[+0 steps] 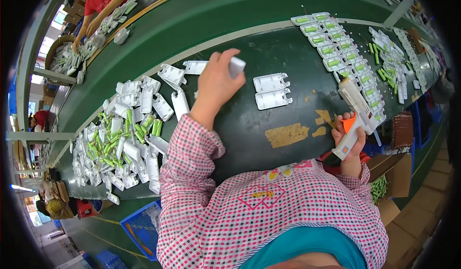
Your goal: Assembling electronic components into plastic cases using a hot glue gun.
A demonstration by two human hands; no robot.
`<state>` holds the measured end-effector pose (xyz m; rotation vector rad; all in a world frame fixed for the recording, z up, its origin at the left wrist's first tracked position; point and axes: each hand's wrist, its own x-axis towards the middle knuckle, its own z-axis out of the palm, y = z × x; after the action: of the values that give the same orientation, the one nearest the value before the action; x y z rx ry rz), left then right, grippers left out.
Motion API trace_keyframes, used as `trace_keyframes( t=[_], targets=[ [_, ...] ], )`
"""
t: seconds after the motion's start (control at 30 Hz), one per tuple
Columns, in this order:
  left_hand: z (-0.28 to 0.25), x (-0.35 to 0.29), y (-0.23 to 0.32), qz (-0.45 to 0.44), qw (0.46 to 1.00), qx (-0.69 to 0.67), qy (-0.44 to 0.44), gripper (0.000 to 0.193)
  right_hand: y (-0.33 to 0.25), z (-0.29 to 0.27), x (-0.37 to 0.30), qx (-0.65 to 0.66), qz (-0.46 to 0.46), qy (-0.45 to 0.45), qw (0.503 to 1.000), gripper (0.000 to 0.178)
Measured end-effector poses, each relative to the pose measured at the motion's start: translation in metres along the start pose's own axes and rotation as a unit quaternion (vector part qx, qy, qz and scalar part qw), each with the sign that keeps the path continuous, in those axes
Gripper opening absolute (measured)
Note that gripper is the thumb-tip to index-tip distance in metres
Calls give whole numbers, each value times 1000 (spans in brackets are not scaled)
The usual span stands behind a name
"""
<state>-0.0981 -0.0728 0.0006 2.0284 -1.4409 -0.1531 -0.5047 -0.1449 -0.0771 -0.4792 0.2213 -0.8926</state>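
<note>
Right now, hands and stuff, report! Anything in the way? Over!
Left hand holding white case. Right hand gripping glue gun. Two cases flat on table between. Maybe in the way: messy pile beside left sleeve.

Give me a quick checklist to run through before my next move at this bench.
1. Left hand has a white casing: ok, held by thumb and fingers.
2. Held casing's hollow side facing up: cannot tell.
3. Right hand has the glue gun: ok, gripped by the handle.
4. Nozzle clear of the filled casing rows: cannot tell; it overlaps their edge in this view.
5. Two separate casings lying flat, side by side: ok.
6. Pile at left sorted: not ok, casings and green cells are mixed.
</note>
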Motion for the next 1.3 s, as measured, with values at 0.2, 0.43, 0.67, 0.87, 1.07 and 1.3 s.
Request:
trace_keyframes(
  t=[0.2,0.43,0.67,0.87,1.07,1.3],
  targets=[
    [53,30,-3,83,976,-200,29,25,0,2,-1,-5,5,-6,1000,49],
    [47,12,-29,234,971,-45,17,16,-1,9,-1,-22,23,37,999,48],
    [-20,9,-75,-125,965,227,-35,45,-23,60,35,-160,94,-17,983,54],
    [-2,14,-70,-87,986,127,-62,47,-21,78,61,-186,112,-46,975,55],
    [-6,10,-72,26,979,137,-147,28,-21,78,58,-193,137,-33,971,54],
    [5,36,-58,283,928,233,-71,16,-21,94,82,-193,165,14,967,53]
  ],
)
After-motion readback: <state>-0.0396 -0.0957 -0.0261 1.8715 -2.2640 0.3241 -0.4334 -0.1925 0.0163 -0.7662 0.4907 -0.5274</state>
